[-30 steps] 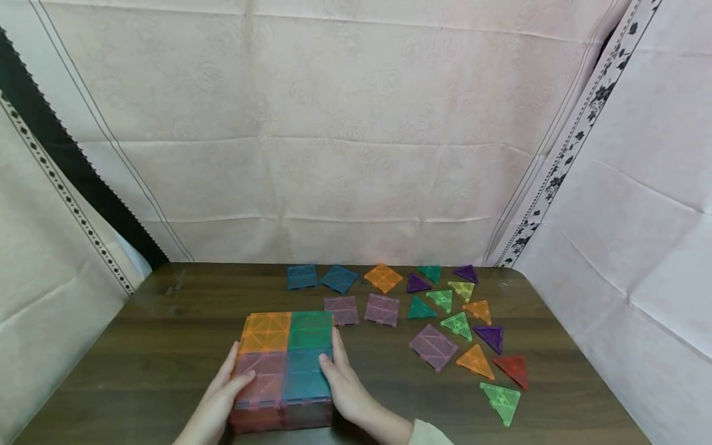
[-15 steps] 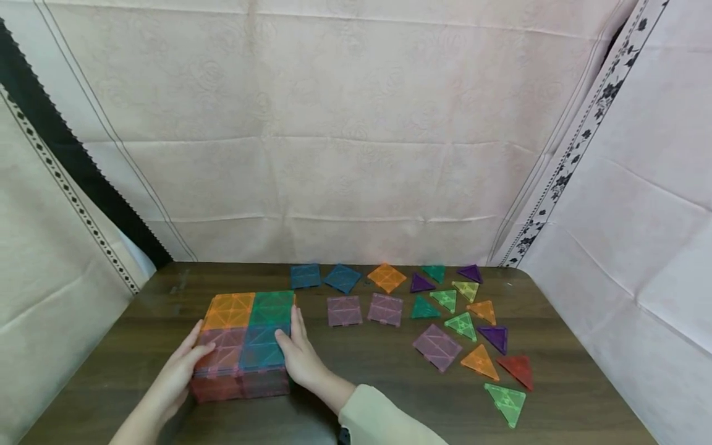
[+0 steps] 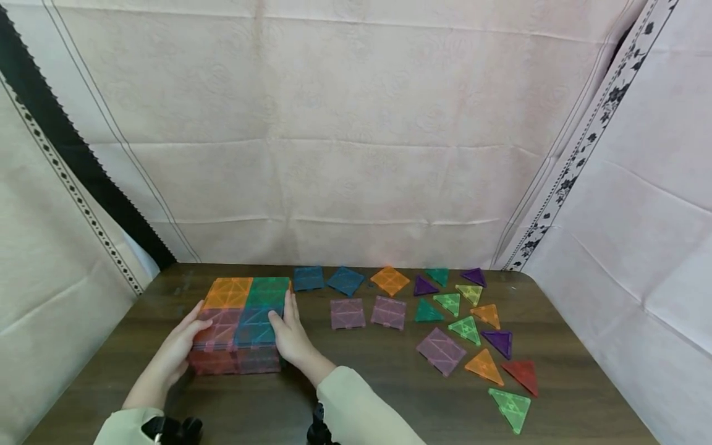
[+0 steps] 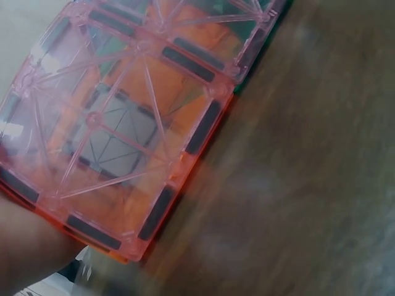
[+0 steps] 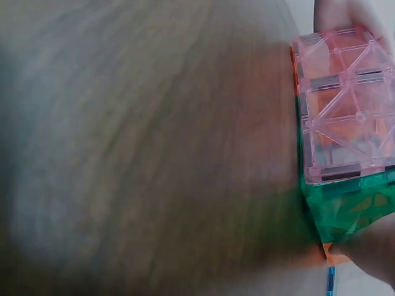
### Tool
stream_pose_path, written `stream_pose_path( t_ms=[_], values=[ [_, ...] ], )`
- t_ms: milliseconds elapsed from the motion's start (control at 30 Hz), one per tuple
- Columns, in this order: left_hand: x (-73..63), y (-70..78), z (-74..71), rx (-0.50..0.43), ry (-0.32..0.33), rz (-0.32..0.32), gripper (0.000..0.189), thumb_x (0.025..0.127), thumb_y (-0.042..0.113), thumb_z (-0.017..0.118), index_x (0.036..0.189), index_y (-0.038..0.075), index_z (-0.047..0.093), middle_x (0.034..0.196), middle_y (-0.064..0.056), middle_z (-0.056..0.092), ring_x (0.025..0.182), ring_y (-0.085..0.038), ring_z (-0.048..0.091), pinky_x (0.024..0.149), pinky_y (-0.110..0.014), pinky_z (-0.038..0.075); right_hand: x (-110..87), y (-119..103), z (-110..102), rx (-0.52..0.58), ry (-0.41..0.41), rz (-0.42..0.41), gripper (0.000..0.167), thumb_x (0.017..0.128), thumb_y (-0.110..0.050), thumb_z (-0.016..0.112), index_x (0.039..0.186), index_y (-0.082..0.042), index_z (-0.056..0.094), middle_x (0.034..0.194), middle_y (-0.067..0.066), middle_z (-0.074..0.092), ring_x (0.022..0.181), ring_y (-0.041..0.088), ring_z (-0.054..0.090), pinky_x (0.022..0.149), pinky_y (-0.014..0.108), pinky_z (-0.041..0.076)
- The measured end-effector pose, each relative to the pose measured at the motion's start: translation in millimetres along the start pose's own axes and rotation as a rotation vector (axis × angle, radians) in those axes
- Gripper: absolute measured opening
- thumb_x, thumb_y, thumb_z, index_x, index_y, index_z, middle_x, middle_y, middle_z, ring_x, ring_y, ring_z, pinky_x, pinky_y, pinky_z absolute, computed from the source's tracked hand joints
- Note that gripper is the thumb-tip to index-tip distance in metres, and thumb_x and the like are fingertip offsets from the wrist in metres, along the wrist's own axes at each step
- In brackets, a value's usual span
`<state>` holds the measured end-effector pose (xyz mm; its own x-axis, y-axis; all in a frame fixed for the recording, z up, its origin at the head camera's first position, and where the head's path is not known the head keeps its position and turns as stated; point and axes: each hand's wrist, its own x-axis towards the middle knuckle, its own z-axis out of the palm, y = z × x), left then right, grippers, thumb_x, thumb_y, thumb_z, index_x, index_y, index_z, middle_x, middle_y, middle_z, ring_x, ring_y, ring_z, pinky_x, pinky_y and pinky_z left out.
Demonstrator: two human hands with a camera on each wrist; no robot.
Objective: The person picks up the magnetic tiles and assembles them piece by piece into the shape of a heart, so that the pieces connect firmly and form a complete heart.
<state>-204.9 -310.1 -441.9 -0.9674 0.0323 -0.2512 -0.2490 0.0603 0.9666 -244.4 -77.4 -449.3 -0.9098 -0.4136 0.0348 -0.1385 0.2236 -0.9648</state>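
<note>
A low box built of see-through magnetic tiles (image 3: 239,324) is held between both hands at the left of the table. Its top shows orange, green, pink and blue squares. My left hand (image 3: 173,351) grips the left side, thumb on the top's edge. On the right side, my right hand (image 3: 295,339) grips it, its thumb also on the top. In the left wrist view, a pink tile wall (image 4: 117,129) fills the upper left, with orange and grey showing through. The right wrist view shows pink and green walls (image 5: 345,123). Whether the box touches the table, I cannot tell.
Loose tiles lie right of the box: blue squares (image 3: 345,281), an orange square (image 3: 390,281), pinkish-purple squares (image 3: 441,351), and several triangles, including green (image 3: 510,408), red (image 3: 523,376) and purple (image 3: 498,342). White cloth (image 3: 356,136) hangs behind the wooden table (image 3: 378,395).
Both hands have carried the tile box left and farther back across the table, mostly during the first half second. The loose tiles have stayed where they were.
</note>
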Motion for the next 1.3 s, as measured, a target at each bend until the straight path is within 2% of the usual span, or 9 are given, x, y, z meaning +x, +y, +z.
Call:
stream_pose_path(
  t_ms=[100,233,467,600,700,933,1133,1200,1300],
  values=[
    [1.2,0.0,-1.2,-0.004,-0.005,0.006,0.071,0.104,0.033,0.036,0.151,0.03,-0.016,0.16,-0.019,-0.009,0.14,-0.037,0.007,0.1,-0.04,0.03,0.0,-2,-6,-0.049,-0.034,0.006,0.068,0.104,-0.047,0.031,0.156,-0.02,-0.003,0.162,0.006,-0.005,0.148,0.027,0.002,0.114,0.057,0.016],
    [1.6,0.2,-1.4,-0.012,-0.012,0.023,0.071,0.104,0.034,0.037,0.151,0.03,-0.016,0.16,-0.019,-0.009,0.14,-0.036,0.009,0.089,-0.025,0.036,-7.0,-7,-23,-0.129,-0.093,-0.014,0.07,0.102,-0.052,0.033,0.156,-0.021,0.002,0.162,0.002,0.0,0.148,0.023,0.005,0.115,0.054,0.017],
    [-0.9,-2.0,1.0,-0.023,-0.007,0.036,0.071,0.104,0.032,0.036,0.152,0.027,-0.016,0.159,-0.021,-0.008,0.139,-0.036,0.01,0.08,-0.015,0.038,-56.0,-12,-77,-0.093,-0.154,-0.153,0.071,0.099,-0.041,0.052,0.154,-0.011,0.019,0.158,0.009,0.023,0.143,0.026,0.025,0.111,0.044,0.031],
    [-0.4,-0.8,0.0,-0.02,0.001,0.034,0.071,0.104,0.033,0.037,0.152,0.027,-0.015,0.159,-0.021,-0.006,0.137,-0.034,0.014,0.081,-0.015,0.039,-91.5,-12,-119,-0.152,-0.107,-0.254,0.069,0.095,-0.029,0.062,0.15,-0.005,0.029,0.153,0.013,0.034,0.139,0.03,0.034,0.108,0.046,0.035],
    [0.4,0.4,-1.4,-0.006,0.0,0.032,0.071,0.104,0.034,0.037,0.152,0.027,-0.016,0.159,-0.022,-0.006,0.137,-0.035,0.015,0.08,-0.015,0.039,-117.2,-8,-153,-0.246,-0.013,-0.284,0.068,0.09,-0.027,0.068,0.147,-0.005,0.036,0.148,0.014,0.041,0.135,0.031,0.04,0.106,0.048,0.037],
    [0.7,0.5,-3.1,0.02,-0.001,0.02,0.071,0.104,0.036,0.036,0.152,0.028,-0.016,0.159,-0.024,-0.005,0.135,-0.035,0.021,0.08,-0.017,0.041,-173.0,17,-221,-0.38,0.125,-0.158,0.07,0.084,-0.028,0.075,0.144,-0.012,0.042,0.145,0.015,0.045,0.123,0.037,0.051,0.097,0.05,0.045],
    [2.0,-1.7,-2.3,0.012,-0.011,0.012,0.072,0.104,0.036,0.036,0.151,0.029,-0.017,0.159,-0.023,-0.005,0.135,-0.034,0.02,0.082,-0.018,0.04,-216.5,42,-265,-0.651,0.157,-0.14,0.075,0.076,-0.034,0.08,0.14,-0.01,0.048,0.136,0.013,0.053,0.116,0.033,0.055,0.086,0.041,0.052],
    [2.2,-2.7,-2.6,0.013,-0.012,0.009,0.071,0.104,0.036,0.036,0.151,0.029,-0.017,0.159,-0.023,-0.005,0.135,-0.033,0.021,0.082,-0.018,0.04,-226.8,50,-278,-0.682,0.155,-0.123,0.076,0.074,-0.034,0.081,0.137,-0.005,0.05,0.132,0.014,0.056,0.112,0.032,0.057,0.084,0.038,0.053],
    [1.3,-3.9,-3.4,0.027,-0.006,0.01,0.071,0.104,0.035,0.036,0.152,0.028,-0.016,0.159,-0.024,-0.003,0.126,-0.023,0.035,0.082,-0.018,0.041,-238.4,60,-297,-0.714,0.139,-0.057,0.077,0.073,-0.038,0.082,0.134,-0.001,0.051,0.128,0.016,0.057,0.109,0.037,0.057,0.082,0.043,0.053]
  ],
)
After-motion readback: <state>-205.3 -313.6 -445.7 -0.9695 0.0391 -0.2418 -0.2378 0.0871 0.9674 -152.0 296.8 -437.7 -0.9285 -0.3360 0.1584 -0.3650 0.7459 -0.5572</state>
